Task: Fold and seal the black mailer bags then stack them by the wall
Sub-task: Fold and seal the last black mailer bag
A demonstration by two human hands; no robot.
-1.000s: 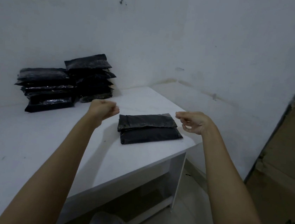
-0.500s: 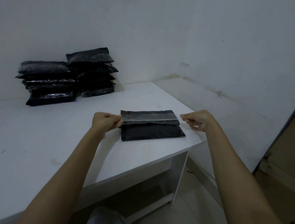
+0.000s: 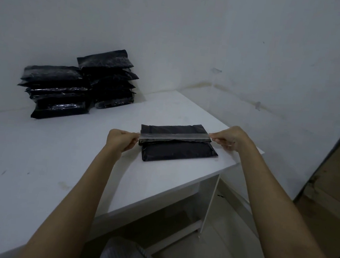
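Each hand, left hand (image 3: 121, 142) and right hand (image 3: 230, 139), pinches an end of the mailer bag (image 3: 178, 145)'s limp, probably slippery flap, best gripped at those corners.

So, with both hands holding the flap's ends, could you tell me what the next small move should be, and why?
Probably lower the flap onto the mailer bag and press it shut: the left hand and right hand pinch its ends, and its shiny strip faces up, unstuck.

Table: I see a white table (image 3: 33, 166) filling the left and centre of the frame.
Walls: white, scuffed, meeting in a corner, upper right.
Box: brown cardboard box (image 3: 330, 200), right edge.
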